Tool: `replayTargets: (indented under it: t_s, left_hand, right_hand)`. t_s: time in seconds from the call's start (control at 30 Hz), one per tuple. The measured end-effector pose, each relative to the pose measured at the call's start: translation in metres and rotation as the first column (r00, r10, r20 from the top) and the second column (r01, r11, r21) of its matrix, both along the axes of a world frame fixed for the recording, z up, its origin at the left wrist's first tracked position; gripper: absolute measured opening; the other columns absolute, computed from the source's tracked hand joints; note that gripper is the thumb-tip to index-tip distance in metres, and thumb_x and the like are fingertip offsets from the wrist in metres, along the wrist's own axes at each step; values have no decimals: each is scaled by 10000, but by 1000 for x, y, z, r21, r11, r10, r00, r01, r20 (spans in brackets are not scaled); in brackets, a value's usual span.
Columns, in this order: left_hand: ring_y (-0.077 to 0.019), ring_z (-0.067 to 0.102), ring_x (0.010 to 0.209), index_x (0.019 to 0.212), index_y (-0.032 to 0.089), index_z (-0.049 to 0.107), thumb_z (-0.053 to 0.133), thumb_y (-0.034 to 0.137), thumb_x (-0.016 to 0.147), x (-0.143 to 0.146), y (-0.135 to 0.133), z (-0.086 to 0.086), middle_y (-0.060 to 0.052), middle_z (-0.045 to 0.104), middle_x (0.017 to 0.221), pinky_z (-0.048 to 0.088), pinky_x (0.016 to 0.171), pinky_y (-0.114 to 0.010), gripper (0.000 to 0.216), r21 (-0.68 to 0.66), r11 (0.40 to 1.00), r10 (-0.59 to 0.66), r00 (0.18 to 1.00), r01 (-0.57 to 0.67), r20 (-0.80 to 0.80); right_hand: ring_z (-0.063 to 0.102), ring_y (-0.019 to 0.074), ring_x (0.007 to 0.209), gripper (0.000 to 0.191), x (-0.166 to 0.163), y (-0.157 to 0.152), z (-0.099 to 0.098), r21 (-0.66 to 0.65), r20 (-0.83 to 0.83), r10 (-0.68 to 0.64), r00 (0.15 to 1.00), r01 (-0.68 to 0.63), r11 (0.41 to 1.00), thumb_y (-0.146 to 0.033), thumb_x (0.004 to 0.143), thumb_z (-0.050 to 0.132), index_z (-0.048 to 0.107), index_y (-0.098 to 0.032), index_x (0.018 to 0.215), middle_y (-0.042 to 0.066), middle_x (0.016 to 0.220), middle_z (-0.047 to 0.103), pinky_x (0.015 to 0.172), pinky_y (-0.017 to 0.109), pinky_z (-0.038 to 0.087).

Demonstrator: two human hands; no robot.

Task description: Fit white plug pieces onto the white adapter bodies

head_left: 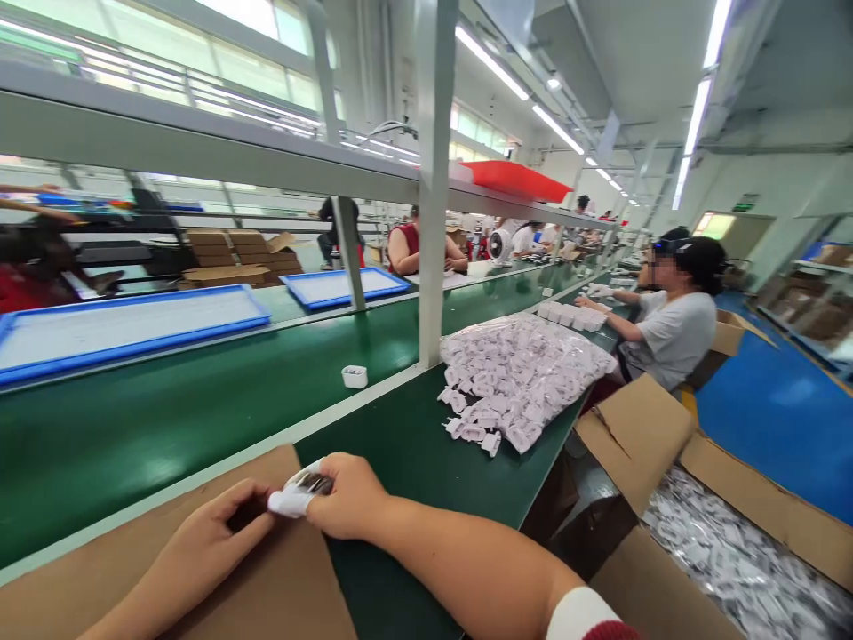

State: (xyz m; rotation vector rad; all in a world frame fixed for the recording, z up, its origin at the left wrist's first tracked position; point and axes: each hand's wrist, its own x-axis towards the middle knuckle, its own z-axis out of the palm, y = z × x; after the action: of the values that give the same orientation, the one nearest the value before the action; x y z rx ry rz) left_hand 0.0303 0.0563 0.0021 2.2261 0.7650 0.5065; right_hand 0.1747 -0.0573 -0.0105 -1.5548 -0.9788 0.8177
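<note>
My left hand (pixel 203 542) and my right hand (pixel 346 493) meet over a sheet of brown cardboard (pixel 280 591) at the near edge of the green bench (pixel 413 444). White finger cots cover my right fingertips, which pinch a small dark part (pixel 312 484). My left fingers curl toward the same spot, touching it; what they grip is hidden. A heap of small white plastic parts (pixel 520 373), partly in a clear bag, lies to the right on the bench.
A small white cup (pixel 354 376) stands by a grey upright post (pixel 432 222). Blue-rimmed trays (pixel 133 324) lie beyond the green conveyor. An open carton of white parts (pixel 733 551) sits at right. A seated person (pixel 670 324) works further along; others sit beyond.
</note>
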Motion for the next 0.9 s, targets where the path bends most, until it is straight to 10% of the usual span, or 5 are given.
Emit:
replayTargets:
  t_s: [0.23,0.6,0.9]
  left_hand:
    - [-263,701,889,912,220,677,621,505,699,9,4,26,-47,751,936,570,801,-354,361,-210,978,15,1000,-9,25]
    - [-411,409,1414,1385,157,528,676,512,672,121,72,39,-185,456,1538,383,1136,-523,810,310,948,132,975,-70,-181]
    - [-311,678,1023,1059,210,714,570,544,741,104,80,57,-112,726,1140,526,858,-370,483,309,949,20,965,64,-262]
  right_hand:
    - [603,148,741,215,-4,-10,16,6,252,-14,968,13,1000,-300,697,832,732,-214,868,12,895,654,664,255,467]
    - [597,175,787,222,-16,-16,14,-124,520,221,825,-183,975,-263,728,758,759,-245,950,17,939,636,619,278,441]
    - [606,168,832,137,7,-13,23,74,445,-4,895,-32,997,-261,792,743,751,-233,926,23,952,624,721,284,491]
